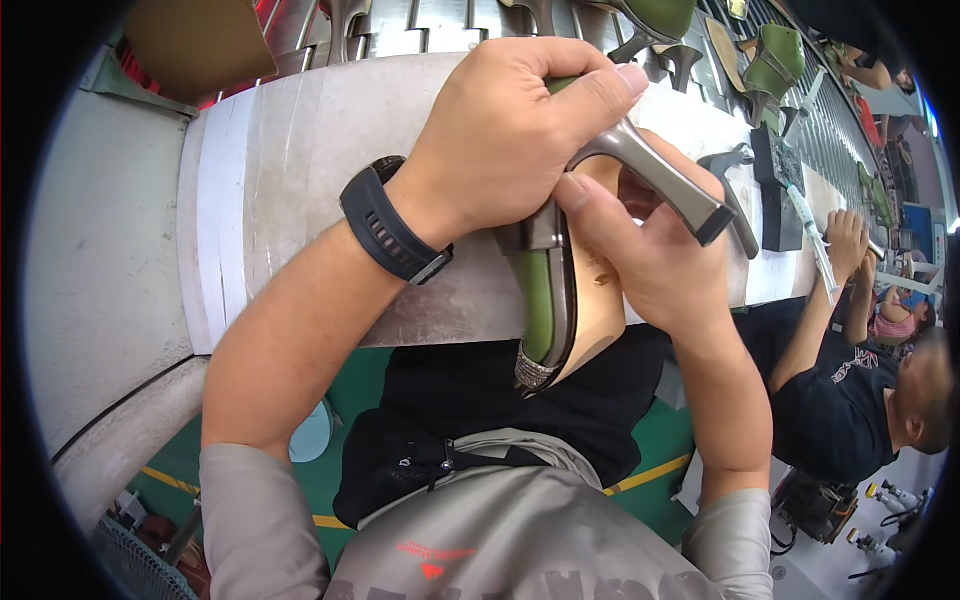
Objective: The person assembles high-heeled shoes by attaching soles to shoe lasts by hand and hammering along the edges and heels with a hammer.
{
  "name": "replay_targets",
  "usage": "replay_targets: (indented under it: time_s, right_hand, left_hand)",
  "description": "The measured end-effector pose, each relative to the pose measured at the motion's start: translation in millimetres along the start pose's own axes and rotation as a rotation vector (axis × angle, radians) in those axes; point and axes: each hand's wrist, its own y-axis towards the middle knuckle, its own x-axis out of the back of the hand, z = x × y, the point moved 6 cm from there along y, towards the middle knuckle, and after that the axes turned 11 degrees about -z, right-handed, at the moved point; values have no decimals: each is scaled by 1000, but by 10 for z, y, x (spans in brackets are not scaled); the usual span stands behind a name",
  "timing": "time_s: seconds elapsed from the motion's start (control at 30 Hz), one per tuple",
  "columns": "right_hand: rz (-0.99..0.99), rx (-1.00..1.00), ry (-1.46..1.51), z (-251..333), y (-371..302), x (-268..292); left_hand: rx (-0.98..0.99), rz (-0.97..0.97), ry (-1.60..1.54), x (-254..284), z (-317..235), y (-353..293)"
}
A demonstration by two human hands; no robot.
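Both of my hands are closed on a green high-heeled shoe [538, 300] above the near edge of the workbench, its toe pointing down toward me. Its sole is tan and a sparkly band crosses the toe. My left hand [500, 140] wraps the back of the shoe from above, thumb along the base of the metallic grey heel [665, 175]. From the right, my right hand [665, 265] grips the shoe, its thumb pressed near the sole where the heel begins and its fingers mostly hidden behind. The heel's dark tip points right.
Right on the bench [300, 220] are a hammer [740, 205], a black block [775, 190] and a thin white tool [808, 230]. Beyond runs a slatted conveyor [430, 25] with loose heels [345, 20] and green shoes [775, 65]. Another person's hands [847, 240] work at right.
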Motion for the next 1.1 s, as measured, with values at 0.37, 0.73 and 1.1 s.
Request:
replay_targets:
  time_s: [0.37, 0.73, 1.1]
  right_hand:
    - [298, -410, 228, -285, -145, 141]
    - [317, -401, 235, -236, -166, 111]
    - [127, -366, 157, -214, -285, 42]
  left_hand:
    - [-208, 0, 33, -62, 30, -159]
    - [-196, -83, 77, -68, -31, -233]
    - [-189, -106, 87, -83, 3, -201]
